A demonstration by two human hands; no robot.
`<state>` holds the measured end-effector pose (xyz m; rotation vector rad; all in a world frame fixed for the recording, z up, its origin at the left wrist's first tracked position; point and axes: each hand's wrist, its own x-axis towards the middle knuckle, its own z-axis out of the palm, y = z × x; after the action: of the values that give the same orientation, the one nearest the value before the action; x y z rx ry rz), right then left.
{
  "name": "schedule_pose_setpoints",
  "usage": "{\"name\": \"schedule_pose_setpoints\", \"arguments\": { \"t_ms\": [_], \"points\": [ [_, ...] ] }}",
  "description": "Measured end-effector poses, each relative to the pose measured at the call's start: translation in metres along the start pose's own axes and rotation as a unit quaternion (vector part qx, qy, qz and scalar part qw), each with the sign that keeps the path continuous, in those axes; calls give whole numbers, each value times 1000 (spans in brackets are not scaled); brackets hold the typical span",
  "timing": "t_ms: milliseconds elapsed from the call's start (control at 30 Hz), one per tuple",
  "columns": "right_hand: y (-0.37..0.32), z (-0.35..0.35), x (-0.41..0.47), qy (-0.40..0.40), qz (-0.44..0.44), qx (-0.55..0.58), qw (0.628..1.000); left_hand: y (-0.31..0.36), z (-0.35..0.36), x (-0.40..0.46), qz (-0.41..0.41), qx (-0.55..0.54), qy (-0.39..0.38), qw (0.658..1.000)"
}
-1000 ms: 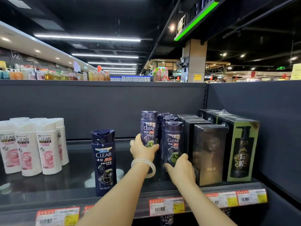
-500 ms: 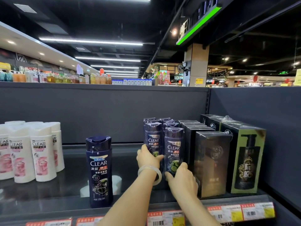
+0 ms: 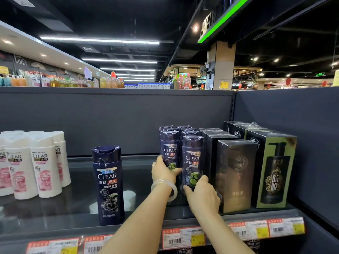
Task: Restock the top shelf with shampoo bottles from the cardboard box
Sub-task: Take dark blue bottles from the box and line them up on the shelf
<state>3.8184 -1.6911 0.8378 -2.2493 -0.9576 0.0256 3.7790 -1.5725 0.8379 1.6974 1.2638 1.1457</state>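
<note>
Both hands hold shrink-wrapped Clear shampoo bottles upright on the top shelf (image 3: 55,215): left hand (image 3: 163,172) wraps the rear bottle (image 3: 169,149), right hand (image 3: 202,196) the front bottle (image 3: 192,160), squaring their rows beside the boxed goods (image 3: 235,173).

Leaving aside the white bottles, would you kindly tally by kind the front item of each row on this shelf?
Unwrapped dark blue bottle: 1
Wrapped dark bottles: 2, one gripped by the left hand, one by the right hand
Boxes: 2, a brown box and a green box
Total: 5
</note>
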Motion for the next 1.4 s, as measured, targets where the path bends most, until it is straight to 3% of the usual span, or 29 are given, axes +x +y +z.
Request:
{"name": "schedule_pose_setpoints", "arguments": {
  "t_ms": [1200, 1400],
  "points": [
    [7, 2, 2, 2, -17, 11, 1000, 12, -14, -21, -47, 105, -29, 993],
    [8, 1, -2, 2, -24, 24, 999, 17, -32, -44, -13, 121, -27, 992]
  ]
}}
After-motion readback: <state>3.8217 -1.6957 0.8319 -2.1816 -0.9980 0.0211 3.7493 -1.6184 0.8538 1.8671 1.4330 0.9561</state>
